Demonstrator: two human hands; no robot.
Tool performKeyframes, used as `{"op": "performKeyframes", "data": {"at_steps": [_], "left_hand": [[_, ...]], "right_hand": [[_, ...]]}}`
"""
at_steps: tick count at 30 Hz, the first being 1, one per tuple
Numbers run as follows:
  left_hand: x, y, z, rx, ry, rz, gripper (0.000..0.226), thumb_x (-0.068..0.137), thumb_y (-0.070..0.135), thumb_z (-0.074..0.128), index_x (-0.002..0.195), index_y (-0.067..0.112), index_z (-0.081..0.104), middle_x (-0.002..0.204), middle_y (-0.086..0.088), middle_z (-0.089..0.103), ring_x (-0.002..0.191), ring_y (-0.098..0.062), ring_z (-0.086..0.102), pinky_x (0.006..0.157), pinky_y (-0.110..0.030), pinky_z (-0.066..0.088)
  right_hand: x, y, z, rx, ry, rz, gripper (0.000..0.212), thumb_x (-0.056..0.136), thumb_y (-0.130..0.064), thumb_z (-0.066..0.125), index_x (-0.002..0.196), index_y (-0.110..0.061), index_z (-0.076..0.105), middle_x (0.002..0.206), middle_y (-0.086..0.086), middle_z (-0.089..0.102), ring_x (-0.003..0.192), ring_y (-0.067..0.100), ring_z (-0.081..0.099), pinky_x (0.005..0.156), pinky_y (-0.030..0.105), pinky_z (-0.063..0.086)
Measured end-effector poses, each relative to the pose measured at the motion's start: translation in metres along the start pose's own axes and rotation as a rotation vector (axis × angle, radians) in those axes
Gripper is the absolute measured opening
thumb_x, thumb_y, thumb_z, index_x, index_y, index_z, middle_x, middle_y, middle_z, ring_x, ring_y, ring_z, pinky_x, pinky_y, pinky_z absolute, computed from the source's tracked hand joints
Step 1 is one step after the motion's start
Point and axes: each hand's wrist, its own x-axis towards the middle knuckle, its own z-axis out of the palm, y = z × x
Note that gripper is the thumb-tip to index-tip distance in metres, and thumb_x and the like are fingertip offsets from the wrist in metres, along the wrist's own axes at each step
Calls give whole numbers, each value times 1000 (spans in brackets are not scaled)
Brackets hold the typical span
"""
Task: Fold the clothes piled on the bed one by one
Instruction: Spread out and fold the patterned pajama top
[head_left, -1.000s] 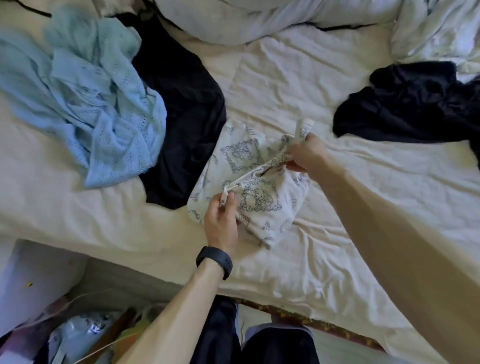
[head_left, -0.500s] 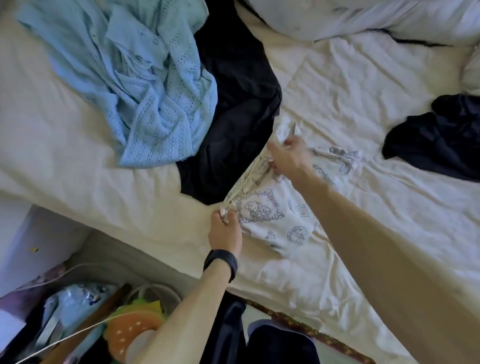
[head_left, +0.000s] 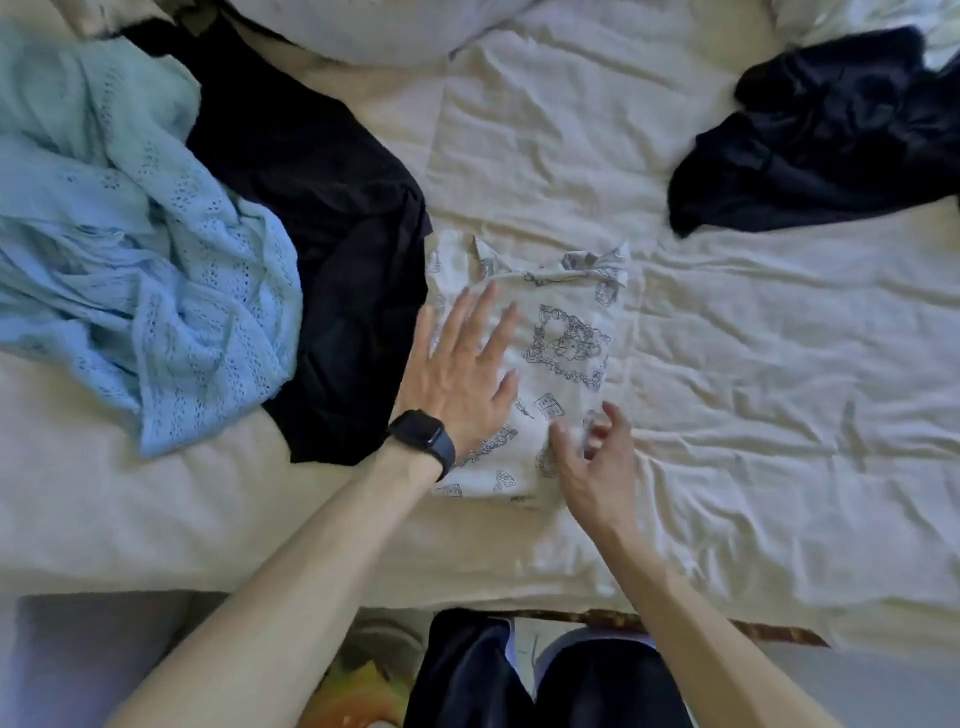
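A white printed shirt (head_left: 566, 338) lies folded into a narrow rectangle on the cream bed sheet (head_left: 753, 415), collar toward the far side. My left hand (head_left: 462, 369), with a black watch on the wrist, presses flat on the shirt's left half, fingers straight. Over the shirt's near right corner my right hand (head_left: 592, 457) hovers blurred, fingers loosely spread and holding nothing.
A light blue knit garment (head_left: 140, 249) lies crumpled at the left, partly over a black garment (head_left: 322, 218) that touches the shirt's left edge. Another dark garment (head_left: 831, 135) lies in a heap at the far right. A pillow (head_left: 374, 26) sits at the top. The bed's near edge runs below my arms.
Both hands let go of the shirt's edge. The shirt now lies flat and folded, my left hand has moved onto it and my right hand has drawn back to its near corner.
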Motion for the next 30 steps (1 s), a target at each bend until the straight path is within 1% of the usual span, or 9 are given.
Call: {"op": "performKeyframes", "data": {"at_steps": [2,4,8,12,16,20,24,27,30], "left_hand": [[19,5,19,135,-207,310,66,100,56,20,160,34,0,167,-1,-12,154,-22,-11,117,-55,-18],[33,2,36,210,-329,411,60,99,58,1,155,41,-15,163,3,-25,150,-21,-25,113,-54,-26],[44,-10,49,299,-316,277,58,97,61,-11,152,45,-21,161,1,-28,150,-22,-25,114,-58,-24],[37,1,43,327,-297,232,58,99,58,-8,153,44,-21,164,0,-22,151,-22,-22,117,-60,-14],[0,22,30,86,-141,-92,65,100,61,22,159,41,5,168,-2,-7,155,-25,-7,120,-52,-10],[-68,84,30,-325,134,-669,77,89,53,65,153,21,36,159,-15,27,145,-36,29,114,-54,28],[-126,137,40,-981,-17,-1166,92,81,56,75,152,18,31,153,-6,40,121,-2,53,91,-9,42],[-146,151,55,-1069,-264,-1294,97,80,57,76,152,9,32,154,-6,42,135,-17,49,106,-28,40],[-155,146,58,-1204,-220,-1313,56,80,40,82,121,12,57,134,-4,62,115,-22,61,99,-33,45]], "right_hand": [[2,14,6,97,-99,60,54,89,-54,72,130,-25,53,111,-6,67,95,12,67,88,37,55],[6,31,9,166,-170,108,44,83,-55,78,115,-35,56,103,-11,70,92,8,69,84,37,57],[9,59,8,163,-247,118,46,77,-55,83,112,-35,60,97,-12,73,87,8,70,69,28,55],[8,69,8,241,-294,154,40,80,-44,83,110,-28,62,97,-7,74,88,15,72,78,41,60],[11,76,-16,235,-246,111,32,79,-47,78,99,-29,60,94,-4,70,87,10,67,79,38,59],[10,99,-66,255,-155,122,26,83,-41,78,97,-29,60,96,-5,69,87,16,68,80,48,59],[2,136,-105,271,-320,227,31,87,-35,78,109,-20,62,105,2,73,90,19,72,74,37,62],[0,158,-118,274,-386,221,34,90,-29,77,116,-16,60,109,7,72,94,22,70,72,33,57],[4,172,-118,305,-433,243,29,93,-24,74,116,-14,60,112,11,71,96,25,70,79,36,55]]}}
